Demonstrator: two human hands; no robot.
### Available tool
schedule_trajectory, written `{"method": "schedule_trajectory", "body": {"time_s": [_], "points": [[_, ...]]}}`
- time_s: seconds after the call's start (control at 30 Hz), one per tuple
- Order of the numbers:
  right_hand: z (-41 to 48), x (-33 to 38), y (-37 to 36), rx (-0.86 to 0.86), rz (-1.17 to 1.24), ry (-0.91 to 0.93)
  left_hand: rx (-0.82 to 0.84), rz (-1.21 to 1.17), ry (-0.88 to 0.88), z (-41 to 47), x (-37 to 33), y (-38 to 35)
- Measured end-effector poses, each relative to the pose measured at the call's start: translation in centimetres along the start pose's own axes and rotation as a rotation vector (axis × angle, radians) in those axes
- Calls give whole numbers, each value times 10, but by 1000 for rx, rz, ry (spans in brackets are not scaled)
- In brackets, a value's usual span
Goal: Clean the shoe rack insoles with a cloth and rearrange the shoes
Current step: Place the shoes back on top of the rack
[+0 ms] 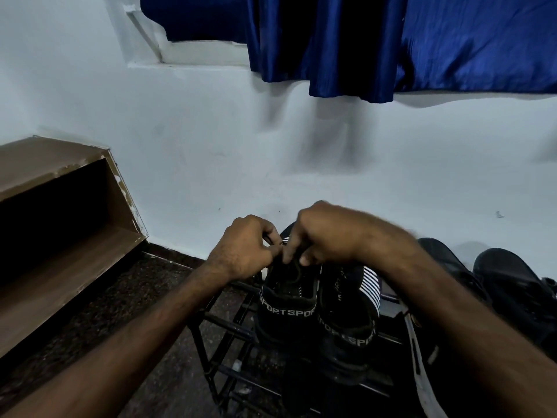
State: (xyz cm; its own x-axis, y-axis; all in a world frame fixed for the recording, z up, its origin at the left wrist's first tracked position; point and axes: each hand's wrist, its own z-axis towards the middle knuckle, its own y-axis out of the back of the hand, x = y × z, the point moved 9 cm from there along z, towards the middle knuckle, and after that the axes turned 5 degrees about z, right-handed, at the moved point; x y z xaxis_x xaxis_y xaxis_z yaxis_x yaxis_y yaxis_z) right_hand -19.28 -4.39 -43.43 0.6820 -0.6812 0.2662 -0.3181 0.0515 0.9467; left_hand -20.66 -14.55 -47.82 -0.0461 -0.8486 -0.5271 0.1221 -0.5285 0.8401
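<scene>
Two hands meet over a black shoe on the top of the shoe rack (223, 324). The left hand (247, 248) and the right hand (325, 236) are both curled, with the fingertips close together at the front of the left shoe (286, 297). They look like they pinch the laces or the tongue, but it is too dark to tell which. The right shoe (349, 309) of the pair stands just beside it, touching it, with white stripes on its side. Both shoes say SPORT on the back band.

The heels point toward the person and the toes point away, toward the white wall (211, 146). So the shoes lie long from near to far, right under the hands. The left hand is a bit nearer the outer side of the left shoe.

More dark shoes (512, 285) sit farther right on the rack. I see no cloth here, so I think the person is tidying the shoes now
</scene>
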Motion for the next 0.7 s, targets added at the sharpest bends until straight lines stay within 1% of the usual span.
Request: {"method": "schedule_trajectory", "body": {"time_s": [0.07, 0.1, 0.17, 0.23, 0.33, 0.47, 0.53, 0.6, 0.63, 0.67, 0.7], "points": [[-5, -11, 5, 3, 14, -24, -14, 2, 7, 2, 2, -1], [-5, -9, -1, 27, 20, -3, -14, 8, 4, 2, 2, -1], [-3, -1, -23, 82, 36, 30, -12, 3, -5, 1, 0, -1], [3, -1, -48, 126, 6, -10, -12, 18, -9, 0, -1, 0], [5, -2, -59, 165, -65, -93, -10, 97, -13, -4, -3, -1], [-6, 6, -48, 238, -150, -131, -3, 280, -47, -12, -8, 0], [-14, 4, -30, 166, -155, -146, -21, 308, -59, -15, -9, 1], [-21, -8, 1, -30, -113, -180, -49, 321, -69, -16, -10, 3], [-22, -19, 10, -126, -68, -215, -59, 332, -79, -17, -12, 4], [-21, -32, 13, -186, -9, -247, -63, 349, -95, -18, -14, 4], [-18, -41, 7, -197, 62, -264, -66, 366, -114, -19, -17, 3]]}}
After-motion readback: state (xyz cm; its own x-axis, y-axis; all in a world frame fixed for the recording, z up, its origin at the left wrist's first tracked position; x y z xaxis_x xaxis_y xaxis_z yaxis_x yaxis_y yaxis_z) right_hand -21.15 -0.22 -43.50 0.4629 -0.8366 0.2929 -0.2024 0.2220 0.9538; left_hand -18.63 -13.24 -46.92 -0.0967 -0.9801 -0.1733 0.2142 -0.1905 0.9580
